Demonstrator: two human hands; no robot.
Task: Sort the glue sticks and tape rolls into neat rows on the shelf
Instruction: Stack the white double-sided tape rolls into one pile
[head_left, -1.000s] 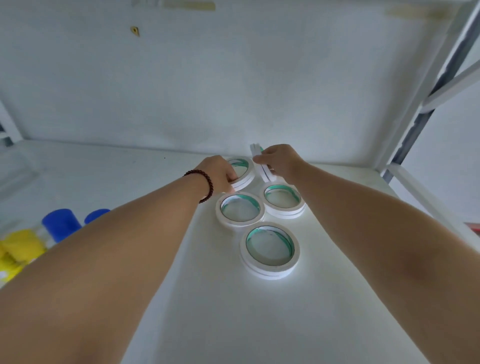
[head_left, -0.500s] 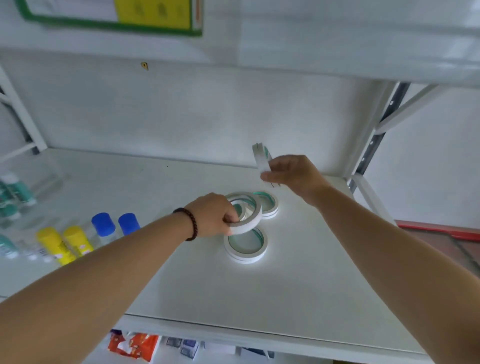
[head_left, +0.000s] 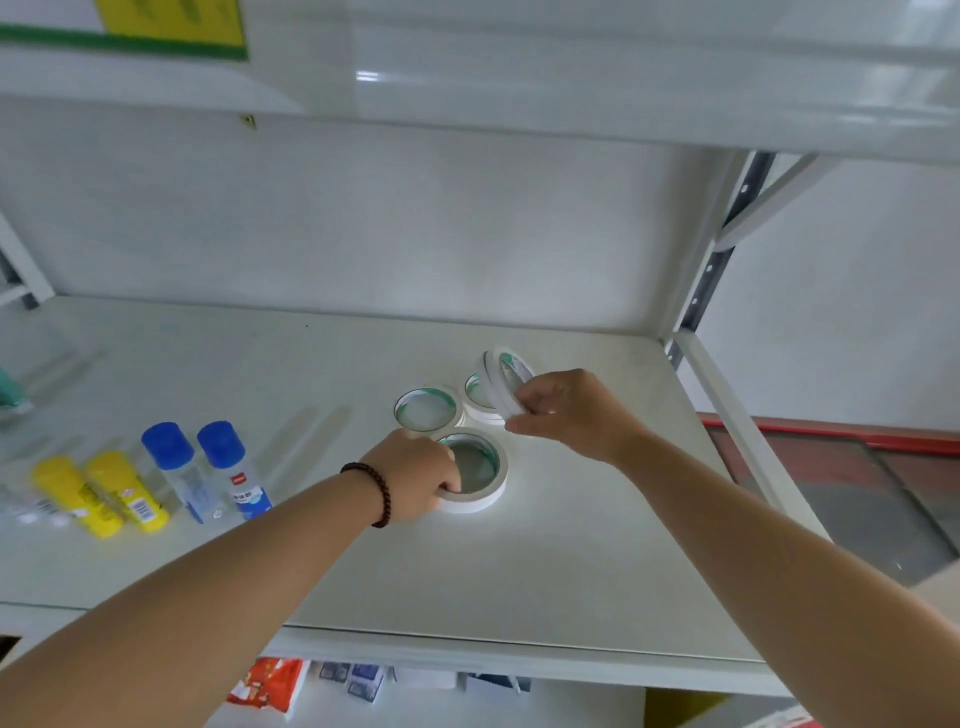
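White tape rolls with green cores lie on the white shelf (head_left: 571, 571). My left hand (head_left: 415, 478) grips the rim of the nearest tape roll (head_left: 480, 470), which lies flat on top of another one. Behind it a second roll (head_left: 427, 408) lies flat, and a third roll (head_left: 475, 395) is partly hidden. My right hand (head_left: 571, 413) holds a tape roll (head_left: 501, 382) tilted on edge just above that third roll. At the left lie two blue-capped glue bottles (head_left: 228, 473) and two yellow glue sticks (head_left: 98, 493), side by side.
The shelf's back wall and an upper shelf (head_left: 571, 88) close the space above. A metal upright (head_left: 717, 249) stands at the right rear corner. Packaged goods (head_left: 275, 686) sit on the level below. More blurred items lie at the far left edge.
The view has pulled back from the shelf. My left hand carried a roll forward and set it on the nearest roll. My right hand still holds its tilted roll, now lower.
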